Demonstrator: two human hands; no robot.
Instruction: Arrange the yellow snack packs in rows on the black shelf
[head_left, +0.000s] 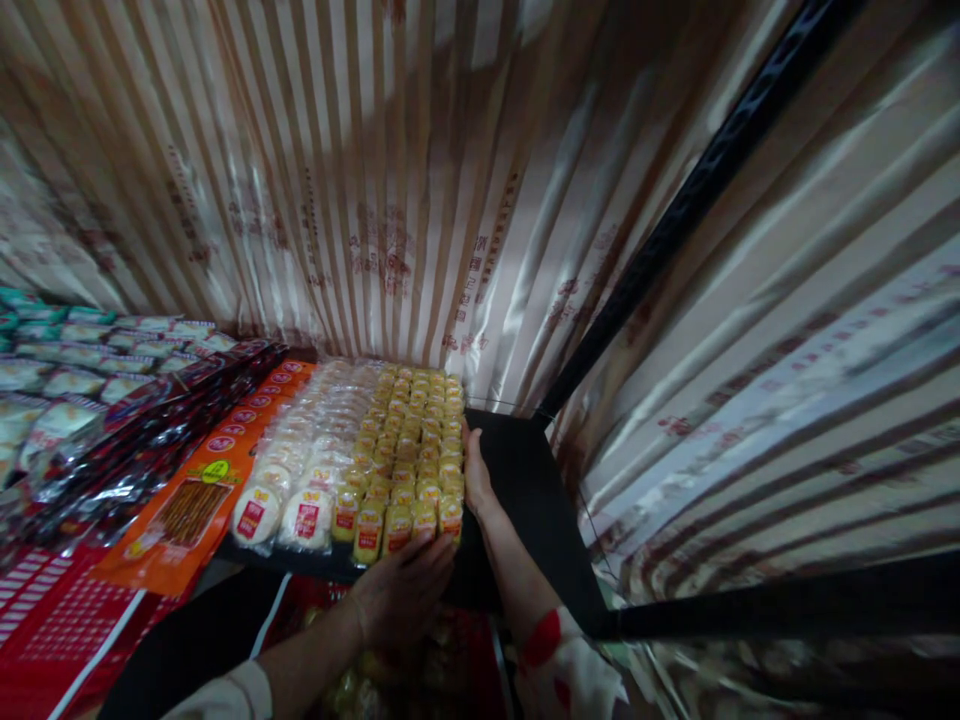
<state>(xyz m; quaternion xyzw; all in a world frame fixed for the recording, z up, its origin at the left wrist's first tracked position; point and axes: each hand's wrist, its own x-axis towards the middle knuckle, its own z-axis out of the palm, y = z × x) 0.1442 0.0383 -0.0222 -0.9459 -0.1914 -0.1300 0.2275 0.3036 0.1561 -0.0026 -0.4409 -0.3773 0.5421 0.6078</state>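
Observation:
Rows of small yellow wrapped snack packs [405, 440] stand packed together on a black shelf [517, 470]. My left hand [409, 590] rests against the front ends of these rows, fingers stretched along the nearest packs. Flat along the right side of the block lies my right hand [475, 470], its fingers straight and pointing to the back. Both hands touch the packs from outside, and neither wraps round one. Beside the yellow packs are two rows of round white wrapped cakes [307, 515] with red labels.
Left of the cakes lie an orange snack bag [225, 440] and dark red glossy packets [165, 420]. White and green packets [75, 350] fill the far left. Below is a red basket [52, 610]. A black post [675, 220] and striped curtain [390, 200] border the shelf.

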